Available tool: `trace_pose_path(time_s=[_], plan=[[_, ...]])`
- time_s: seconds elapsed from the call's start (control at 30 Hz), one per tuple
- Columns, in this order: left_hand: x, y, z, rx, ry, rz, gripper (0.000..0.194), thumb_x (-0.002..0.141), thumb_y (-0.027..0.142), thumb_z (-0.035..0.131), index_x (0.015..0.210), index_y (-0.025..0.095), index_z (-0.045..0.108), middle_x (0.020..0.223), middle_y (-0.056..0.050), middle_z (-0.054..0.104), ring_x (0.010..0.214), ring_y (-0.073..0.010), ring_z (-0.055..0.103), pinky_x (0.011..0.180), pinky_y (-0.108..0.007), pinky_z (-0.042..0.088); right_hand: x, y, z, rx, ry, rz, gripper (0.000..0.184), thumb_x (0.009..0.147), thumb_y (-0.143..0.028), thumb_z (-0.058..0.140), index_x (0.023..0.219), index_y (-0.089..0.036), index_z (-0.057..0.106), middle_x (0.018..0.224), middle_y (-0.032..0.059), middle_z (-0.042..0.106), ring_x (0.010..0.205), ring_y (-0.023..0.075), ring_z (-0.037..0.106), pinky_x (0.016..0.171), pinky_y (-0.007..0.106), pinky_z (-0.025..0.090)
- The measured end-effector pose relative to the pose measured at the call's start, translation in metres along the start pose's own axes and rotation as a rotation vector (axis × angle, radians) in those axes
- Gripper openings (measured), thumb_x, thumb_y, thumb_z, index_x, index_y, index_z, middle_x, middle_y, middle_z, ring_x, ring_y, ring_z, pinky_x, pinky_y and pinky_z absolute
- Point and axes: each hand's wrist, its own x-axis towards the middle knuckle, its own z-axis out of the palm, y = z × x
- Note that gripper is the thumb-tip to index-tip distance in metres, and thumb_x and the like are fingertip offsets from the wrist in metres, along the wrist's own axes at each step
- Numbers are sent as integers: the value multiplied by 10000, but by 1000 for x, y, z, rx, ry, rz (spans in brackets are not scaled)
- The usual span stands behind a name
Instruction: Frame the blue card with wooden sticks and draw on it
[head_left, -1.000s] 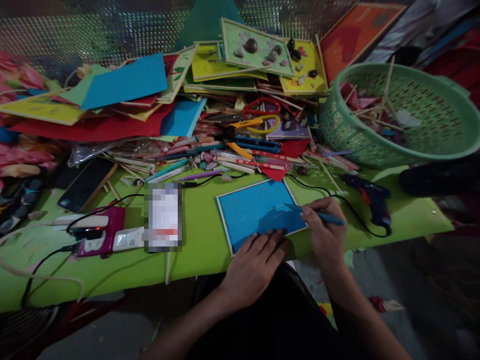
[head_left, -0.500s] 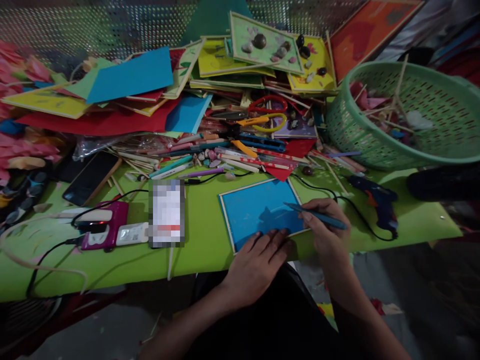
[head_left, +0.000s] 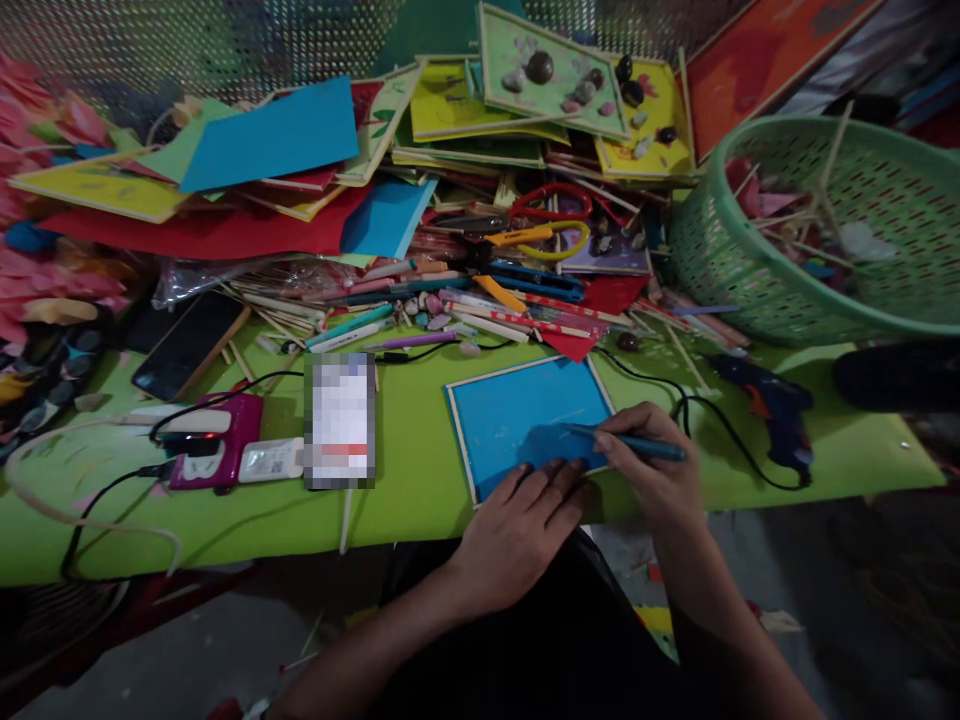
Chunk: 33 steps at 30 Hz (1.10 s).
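A blue card (head_left: 517, 405) edged with thin wooden sticks lies on the green table in front of me. Faint pale lines show on its surface. Across its lower edge rests my left hand (head_left: 525, 520), flat with the fingers stretched out. My right hand (head_left: 649, 455) is closed around a blue pen (head_left: 645, 445), whose tip points left over the card's middle. Whether the tip touches the card I cannot tell.
A glue gun (head_left: 772, 415) with a black cord lies to the right, below a green basket (head_left: 720, 250). To the left are a phone (head_left: 339, 425) and a magenta power adapter (head_left: 225, 440). Behind lie pens, scissors (head_left: 555, 235), pebbles and stacked framed cards.
The pen tip has shifted slightly left and down over the card, with my right hand moving along. My left hand stays in place. The whole view has shifted a little.
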Motion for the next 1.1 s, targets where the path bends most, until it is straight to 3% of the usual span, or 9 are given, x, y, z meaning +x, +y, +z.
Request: trace_pose_path(time_s=[0.2, 0.4, 0.77, 1.1], plan=[[0, 0, 0, 0, -2, 1, 440, 1071, 273, 471, 1503, 198, 517, 1622, -47, 476, 1434, -196, 465, 1184, -376, 378, 4, -6, 2, -85, -45, -42, 196, 861, -384, 762, 819, -216, 671, 673, 3, 652, 576, 158, 574, 528, 293, 454], [0, 0, 0, -4, -3, 3, 442, 1078, 273, 457, 1511, 202, 510, 1632, -41, 462, 1441, -194, 458, 1177, -375, 381, 4, -4, 4, -136, -26, -107, 109, 856, -288, 749, 816, -228, 667, 680, -18, 649, 577, 140, 586, 533, 266, 453], [-1, 0, 1, -7, -3, -3, 447, 1069, 279, 477, 1509, 207, 510, 1622, -34, 477, 1438, -197, 460, 1186, -379, 376, 4, -6, 5, -157, -18, -112, 114, 854, -304, 735, 817, -234, 653, 680, -14, 645, 576, 148, 575, 538, 279, 450], [0, 0, -2, -9, -31, -9, 445, 1071, 251, 449, 1510, 210, 505, 1651, -21, 433, 1457, -204, 451, 1177, -378, 403, 2, -4, 6, -213, 257, -59, 132, 863, -280, 706, 785, -253, 603, 659, -22, 586, 571, 158, 536, 539, 304, 417]])
